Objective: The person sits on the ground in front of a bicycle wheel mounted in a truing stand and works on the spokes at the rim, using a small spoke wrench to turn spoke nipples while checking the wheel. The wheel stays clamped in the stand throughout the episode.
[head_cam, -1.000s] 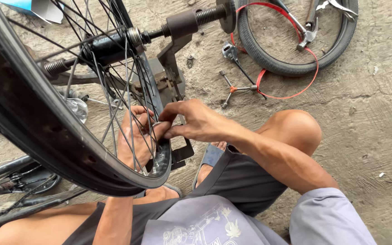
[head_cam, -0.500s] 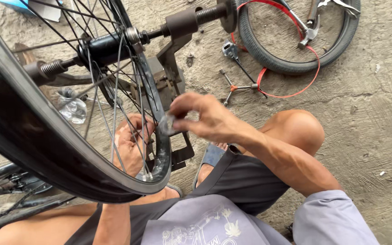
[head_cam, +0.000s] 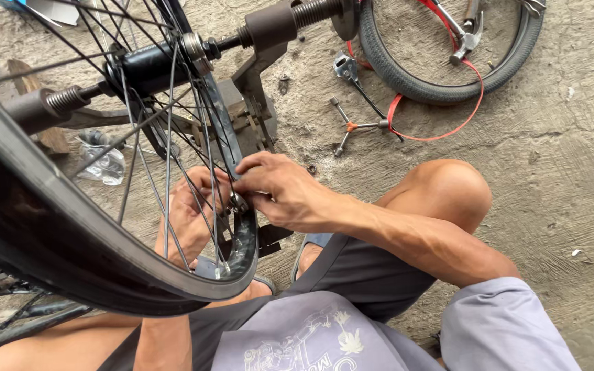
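Black spoked bicycle wheel (head_cam: 70,227), mounted on a threaded steel axle (head_cam: 173,58) in a dark metal truing stand (head_cam: 256,103), fills the left half of the view, its rim curving down between the person's knees. The right hand (head_cam: 283,192) reaches in from the right, wrist bent, with thumb and fingers (head_cam: 245,182) pressed together and pinching a small metal piece (head_cam: 236,203), possibly a spoke nipple, at the inner face of the rim. The left hand (head_cam: 190,216) lies behind the thin steel spokes (head_cam: 166,172), palm toward the rim; its fingers curl toward the same spot, but the spokes cross them and whether they grip anything cannot be told.

On the rough grey concrete floor (head_cam: 551,151) beyond the stand lie a three-armed metal wrench with an orange hub (head_cam: 353,126), a red cable loop (head_cam: 441,130), and a knobbly black rubber tyre (head_cam: 448,82) with a steel tool (head_cam: 469,31) inside its ring. A crumpled clear plastic wrapper (head_cam: 101,161) lies behind the spokes.
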A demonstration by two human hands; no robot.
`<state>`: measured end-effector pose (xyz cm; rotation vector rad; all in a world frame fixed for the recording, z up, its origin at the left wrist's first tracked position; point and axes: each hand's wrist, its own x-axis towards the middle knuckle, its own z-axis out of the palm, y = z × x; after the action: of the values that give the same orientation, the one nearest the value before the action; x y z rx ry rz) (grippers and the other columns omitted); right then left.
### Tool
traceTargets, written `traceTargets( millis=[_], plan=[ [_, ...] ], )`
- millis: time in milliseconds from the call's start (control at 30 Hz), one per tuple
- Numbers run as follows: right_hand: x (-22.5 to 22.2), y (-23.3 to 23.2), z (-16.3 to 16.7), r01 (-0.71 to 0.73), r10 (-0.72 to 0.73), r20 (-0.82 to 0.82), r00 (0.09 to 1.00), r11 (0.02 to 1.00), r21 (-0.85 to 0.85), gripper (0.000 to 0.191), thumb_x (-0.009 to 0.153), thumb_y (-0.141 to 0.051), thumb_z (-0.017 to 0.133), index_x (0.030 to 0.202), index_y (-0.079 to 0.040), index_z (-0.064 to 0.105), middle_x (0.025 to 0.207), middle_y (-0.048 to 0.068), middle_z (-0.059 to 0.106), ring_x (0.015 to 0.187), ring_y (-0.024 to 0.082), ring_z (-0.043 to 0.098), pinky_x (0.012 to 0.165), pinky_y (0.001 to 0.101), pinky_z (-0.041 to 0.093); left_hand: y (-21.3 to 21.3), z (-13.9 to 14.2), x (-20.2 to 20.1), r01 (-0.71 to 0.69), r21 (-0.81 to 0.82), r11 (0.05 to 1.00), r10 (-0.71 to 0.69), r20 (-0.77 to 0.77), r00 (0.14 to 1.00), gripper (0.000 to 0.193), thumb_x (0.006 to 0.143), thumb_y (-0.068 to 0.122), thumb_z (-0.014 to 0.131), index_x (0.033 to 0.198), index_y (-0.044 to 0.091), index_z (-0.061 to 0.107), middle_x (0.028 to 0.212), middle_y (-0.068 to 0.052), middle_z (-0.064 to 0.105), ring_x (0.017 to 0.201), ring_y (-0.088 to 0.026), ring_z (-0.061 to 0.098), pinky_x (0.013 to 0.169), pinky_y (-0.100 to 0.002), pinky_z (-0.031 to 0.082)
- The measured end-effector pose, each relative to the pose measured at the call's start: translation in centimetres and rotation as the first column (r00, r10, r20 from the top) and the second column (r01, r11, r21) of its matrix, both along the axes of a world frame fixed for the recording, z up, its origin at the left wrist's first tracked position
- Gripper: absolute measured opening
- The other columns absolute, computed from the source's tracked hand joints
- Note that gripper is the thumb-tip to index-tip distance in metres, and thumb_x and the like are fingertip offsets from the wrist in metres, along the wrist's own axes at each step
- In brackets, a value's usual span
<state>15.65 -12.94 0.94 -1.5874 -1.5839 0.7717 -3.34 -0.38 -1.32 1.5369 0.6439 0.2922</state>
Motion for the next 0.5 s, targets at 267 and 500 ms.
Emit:
traceTargets(
  millis=[267,500],
  plan=[
    [0.9,-0.3,0.9,-0.059,0.023,-0.185,0.983,0.980,-0.190,0.034,0.091,-0.022,0.075,0.118,-0.004,0.069,0.124,0.015,0.066,0.117,0.029,0.064,0.099,0.0409,0.053,-0.1,-0.7,-0.4,-0.072,-0.169,0.983,0.074,0.007,0.997,0.031,0.087,0.002,0.075,0.109,0.005,0.054,0.103,0.002,0.061,0.081,-0.003,0.062,0.067,-0.021,0.049],
    [-0.2,0.0,0.7,0.027,-0.030,-0.064,0.998,0.998,-0.058,0.025,0.093,-0.011,0.068,0.117,-0.004,0.072,0.124,0.012,0.068,0.123,0.027,0.063,0.102,0.0392,0.054,-0.4,0.5,-0.3,-0.171,-0.241,0.955,0.154,-0.087,0.984,0.012,0.104,0.010,0.056,0.111,0.006,0.064,0.094,-0.005,0.061,0.081,-0.005,0.057,0.075,-0.020,0.047]
  ],
)
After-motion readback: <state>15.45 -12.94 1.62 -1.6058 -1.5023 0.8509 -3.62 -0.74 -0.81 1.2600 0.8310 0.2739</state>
